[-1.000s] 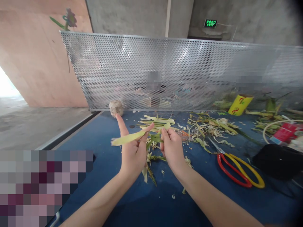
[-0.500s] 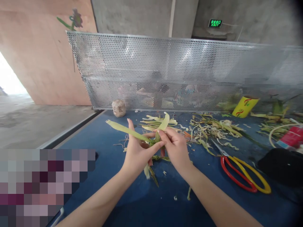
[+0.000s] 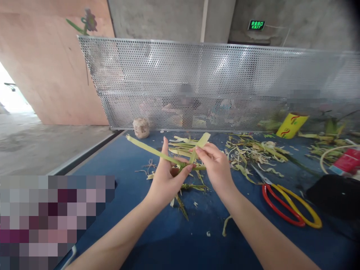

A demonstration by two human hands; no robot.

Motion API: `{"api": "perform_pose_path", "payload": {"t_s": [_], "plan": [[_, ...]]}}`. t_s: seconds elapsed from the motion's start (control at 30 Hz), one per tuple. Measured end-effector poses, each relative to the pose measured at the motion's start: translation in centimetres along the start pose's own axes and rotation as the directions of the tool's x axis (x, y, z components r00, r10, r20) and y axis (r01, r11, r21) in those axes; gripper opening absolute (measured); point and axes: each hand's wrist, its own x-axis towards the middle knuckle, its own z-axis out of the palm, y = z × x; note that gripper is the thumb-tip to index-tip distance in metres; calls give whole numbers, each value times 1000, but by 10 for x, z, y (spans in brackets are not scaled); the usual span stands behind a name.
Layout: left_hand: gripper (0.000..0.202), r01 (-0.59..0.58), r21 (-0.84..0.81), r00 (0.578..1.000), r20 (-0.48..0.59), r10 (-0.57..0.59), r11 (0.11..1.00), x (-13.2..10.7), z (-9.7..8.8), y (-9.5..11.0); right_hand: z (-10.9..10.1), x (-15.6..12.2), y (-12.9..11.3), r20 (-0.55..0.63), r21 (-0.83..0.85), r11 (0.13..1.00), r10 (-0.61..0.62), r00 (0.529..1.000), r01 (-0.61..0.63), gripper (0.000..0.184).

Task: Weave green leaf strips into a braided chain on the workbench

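Observation:
Between thumb and fingers, my left hand [image 3: 170, 174] grips a small green woven knot of leaf strips [image 3: 182, 165]. One long pale strip [image 3: 149, 149] runs from it up to the left, across the hand. My right hand [image 3: 215, 161] pinches another flat pale-green leaf strip [image 3: 203, 140] that rises from the knot towards the upper right. Below the hands, a braided green piece [image 3: 194, 187] with loose leaf ends lies on the blue table. Parts of the knot are hidden by the left thumb and fingers.
Red-and-yellow-handled scissors [image 3: 287, 204] lie to the right, near a black object [image 3: 327, 197]. Heaped leaf scraps [image 3: 258, 150] and a yellow roll [image 3: 292, 125] are behind. A whitish lump [image 3: 141, 128] stands before the perforated metal screen [image 3: 157, 82]. Pale strips [image 3: 182, 146] lie beyond my hands.
My right hand has moved right and away from the left, drawing its strip further to the right. My left hand keeps its hold on the knot, its index finger shifted slightly right.

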Motion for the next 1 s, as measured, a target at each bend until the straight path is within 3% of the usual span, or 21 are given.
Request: {"api": "perform_pose_path", "payload": {"t_s": [0.1, 0.17, 0.27, 0.37, 0.47, 0.63, 0.87, 1.0], "plan": [[102, 42, -2, 999, 15, -42, 999, 0, -1, 2, -3, 2, 0, 61, 7, 1000, 21, 998, -21, 22], [108, 50, -9, 998, 30, -49, 999, 0, -4, 2, -5, 2, -1, 174, 9, 998, 62, 983, -65, 27], [114, 50, -16, 995, 85, -49, 999, 3, -9, 0, -7, 0, -2, 382, -53, 986, 167, 909, -159, 32], [112, 35, -34, 994, 108, -31, 999, 8, -13, -2, -7, -3, 0, 505, -186, 974, 206, 838, -127, 29], [101, 33, -20, 994, 105, -31, 999, 11, -17, -1, -6, -5, 1, 531, -228, 971, 186, 827, -73, 25], [48, -10, 19, 995, 102, 8, 1000, 17, -25, -1, -8, -4, -1, 495, -251, 965, 192, 847, -72, 21], [48, -60, -96, 995, 79, 67, 994, 23, -31, -2, -10, -2, 2, 534, -190, 972, 220, 817, -137, 27], [38, 28, -106, 998, 62, -22, 994, 19, -27, 3, -10, -1, 4, 584, -125, 964, 264, 768, -236, 32]]}}
